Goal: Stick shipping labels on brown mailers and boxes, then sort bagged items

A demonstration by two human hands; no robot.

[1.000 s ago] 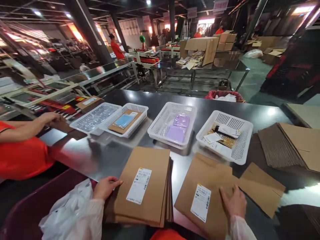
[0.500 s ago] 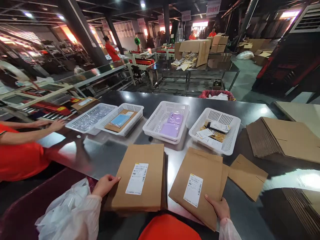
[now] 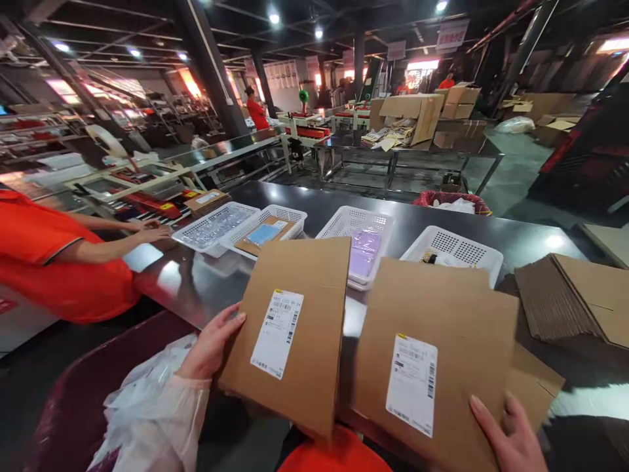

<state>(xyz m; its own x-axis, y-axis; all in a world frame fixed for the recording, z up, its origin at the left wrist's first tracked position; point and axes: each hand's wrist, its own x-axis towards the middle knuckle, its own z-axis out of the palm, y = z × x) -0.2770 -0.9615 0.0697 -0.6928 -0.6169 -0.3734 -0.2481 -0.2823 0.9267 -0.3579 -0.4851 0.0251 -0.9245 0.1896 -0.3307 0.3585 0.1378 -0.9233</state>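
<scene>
Two flat brown cardboard mailers with white labels are lifted above the near edge of the shiny metal table (image 3: 196,288). The left hand (image 3: 211,344) pinches the left mailer (image 3: 295,328) by its side edge; the right hand (image 3: 511,439) grips the right mailer (image 3: 442,354) at its bottom corner. Such thin grips could let one slip and fall.

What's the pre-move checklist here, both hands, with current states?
1. Left hand grips the left cardboard mailer at its edge: ok.
2. Right hand holds the right cardboard mailer at its lower corner: ok.
3. Both labels face up: ok.
4. Label text readable: cannot tell, blurred.
5. The two mailers kept apart: cannot tell, edges close.
6. White baskets behind unobstructed: not ok, mailers partly hide them.
</scene>
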